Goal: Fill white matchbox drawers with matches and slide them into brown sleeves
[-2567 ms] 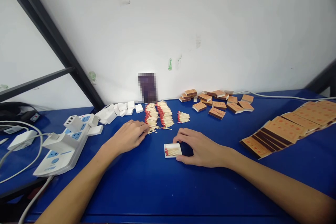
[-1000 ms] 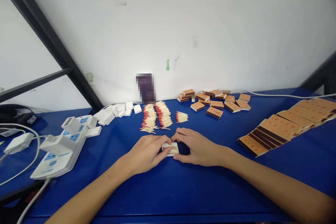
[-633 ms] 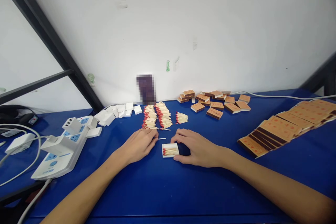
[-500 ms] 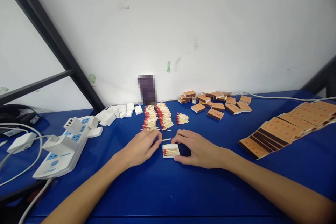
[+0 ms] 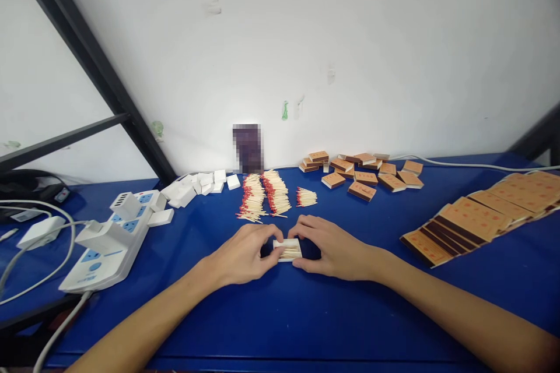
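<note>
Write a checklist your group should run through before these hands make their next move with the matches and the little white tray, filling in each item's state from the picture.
1. Left hand and right hand both on the white tray: ok, one at each end.
2. Tray flat on the blue table: ok.
3. All matches lying inside the tray: cannot tell, the hands cover its ends.
4. Match piles apart from the hands: ok, they lie just behind them.
5. Piles tidy: not ok, a few sticks splay out at the left pile's near edge.
</note>
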`<state>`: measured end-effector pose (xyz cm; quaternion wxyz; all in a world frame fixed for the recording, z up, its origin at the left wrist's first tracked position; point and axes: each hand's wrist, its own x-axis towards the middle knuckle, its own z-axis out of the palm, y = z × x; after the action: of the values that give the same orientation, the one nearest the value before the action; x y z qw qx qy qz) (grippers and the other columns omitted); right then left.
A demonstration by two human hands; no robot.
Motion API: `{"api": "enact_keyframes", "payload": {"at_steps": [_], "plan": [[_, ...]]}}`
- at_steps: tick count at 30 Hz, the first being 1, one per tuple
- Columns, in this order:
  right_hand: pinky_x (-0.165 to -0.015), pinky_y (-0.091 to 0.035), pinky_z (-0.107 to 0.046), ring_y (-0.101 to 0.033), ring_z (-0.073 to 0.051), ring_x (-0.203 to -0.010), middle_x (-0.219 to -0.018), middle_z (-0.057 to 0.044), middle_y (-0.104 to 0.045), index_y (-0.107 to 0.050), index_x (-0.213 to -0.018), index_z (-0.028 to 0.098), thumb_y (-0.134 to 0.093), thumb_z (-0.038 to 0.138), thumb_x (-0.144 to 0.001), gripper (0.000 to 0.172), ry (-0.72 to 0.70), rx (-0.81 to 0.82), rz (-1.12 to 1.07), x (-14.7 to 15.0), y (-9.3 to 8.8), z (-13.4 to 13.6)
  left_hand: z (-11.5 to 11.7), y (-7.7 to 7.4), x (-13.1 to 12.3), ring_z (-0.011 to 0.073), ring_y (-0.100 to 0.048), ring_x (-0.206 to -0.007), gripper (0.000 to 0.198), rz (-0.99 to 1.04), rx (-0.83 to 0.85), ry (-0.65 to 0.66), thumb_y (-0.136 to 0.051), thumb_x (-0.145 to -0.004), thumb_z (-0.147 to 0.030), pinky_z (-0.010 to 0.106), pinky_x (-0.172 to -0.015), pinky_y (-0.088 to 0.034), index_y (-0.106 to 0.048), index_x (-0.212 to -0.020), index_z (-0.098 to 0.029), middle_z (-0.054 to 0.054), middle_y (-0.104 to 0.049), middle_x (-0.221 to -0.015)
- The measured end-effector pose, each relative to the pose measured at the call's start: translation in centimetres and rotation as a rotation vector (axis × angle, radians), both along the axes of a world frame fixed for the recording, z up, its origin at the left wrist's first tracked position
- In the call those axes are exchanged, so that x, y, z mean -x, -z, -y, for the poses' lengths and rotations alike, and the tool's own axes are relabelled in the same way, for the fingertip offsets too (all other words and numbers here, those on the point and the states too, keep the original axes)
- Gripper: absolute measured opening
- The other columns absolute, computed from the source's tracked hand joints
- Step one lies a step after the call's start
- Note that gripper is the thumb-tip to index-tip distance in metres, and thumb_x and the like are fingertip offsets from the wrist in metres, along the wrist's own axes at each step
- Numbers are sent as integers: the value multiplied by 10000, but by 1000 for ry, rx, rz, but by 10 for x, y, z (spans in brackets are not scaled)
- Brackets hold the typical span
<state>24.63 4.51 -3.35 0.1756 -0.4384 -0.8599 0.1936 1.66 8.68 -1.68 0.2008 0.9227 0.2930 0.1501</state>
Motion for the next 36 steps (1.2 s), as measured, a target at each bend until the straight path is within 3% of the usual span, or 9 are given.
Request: {"api": "enact_keyframes", "payload": {"at_steps": [4,6,10,13,17,21,26,29,36], "plan": [[-799,-428,-364,-528,-220,-914,-1036,-54,-555,-573,-1119,224,-593,446,-882,325,3,4,32,0,-2,0,-13,-2,8,80,-295,-484,111,169,-11,-93,-520,-879,-249,216,-497,-266,-599,-841,-181,-79,-314,-543],[-789,-429,-361,-526,-223,-916,-1039,-58,-556,-573,-1125,223,-590,438,-883,324,6,15,47,1,-4,1,-24,-4,15,76,-269,-480,101,219,-50,-127,-528,-866,-227,212,-490,-259,-602,-826,-172,-80,-302,-543],[-784,-431,-356,-525,-220,-912,-1040,-57,-557,-576,-1136,229,-579,447,-887,331,8,24,40,1,-6,2,-45,-5,31,89,-382,-514,119,64,-192,-75,-535,-842,-181,221,-536,-324,-648,-879,-171,-46,-477,-589],[-783,-432,-354,-525,-216,-906,-1040,-57,-559,-579,-1137,225,-580,450,-886,338,5,19,31,0,-5,2,-57,-7,42,141,-538,-679,148,-126,-343,-26,-525,-839,-166,255,-647,-396,-664,-889,-179,18,-634,-760],[-771,-433,-351,-529,-214,-900,-1046,-61,-567,-583,-1140,218,-579,459,-886,351,-7,12,15,-1,-5,2,-65,-10,49,169,-571,-751,167,-271,-387,-13,-483,-878,-190,277,-688,-411,-649,-866,-187,37,-654,-815],[-765,-435,-349,-535,-215,-895,-1042,-62,-571,-591,-1131,224,-577,461,-887,341,3,20,12,0,-6,1,-62,-15,48,172,-579,-753,181,-303,-322,2,-452,-896,-187,281,-685,-405,-627,-855,-188,32,-648,-816],[-776,-435,-352,-539,-216,-886,-1026,-59,-570,-590,-1116,222,-593,444,-879,325,13,11,30,1,-4,0,-38,-18,29,149,-567,-724,153,-203,-179,12,-455,-922,-226,257,-645,-398,-599,-881,-192,18,-634,-850],[-795,-433,-362,-538,-217,-894,-1041,-57,-568,-581,-1122,220,-592,441,-882,326,8,4,34,1,-3,0,-25,-16,19,158,-569,-748,120,-225,-233,41,-486,-896,-222,267,-661,-398,-601,-875,-195,23,-621,-867],[-768,-437,-351,-542,-219,-891,-1035,-59,-573,-582,-1131,228,-583,448,-884,331,4,9,35,-1,-4,1,-42,-25,42,155,-537,-669,120,-368,-256,-6,-504,-823,-179,281,-609,-356,-599,-889,-213,7,-608,-837]]}}
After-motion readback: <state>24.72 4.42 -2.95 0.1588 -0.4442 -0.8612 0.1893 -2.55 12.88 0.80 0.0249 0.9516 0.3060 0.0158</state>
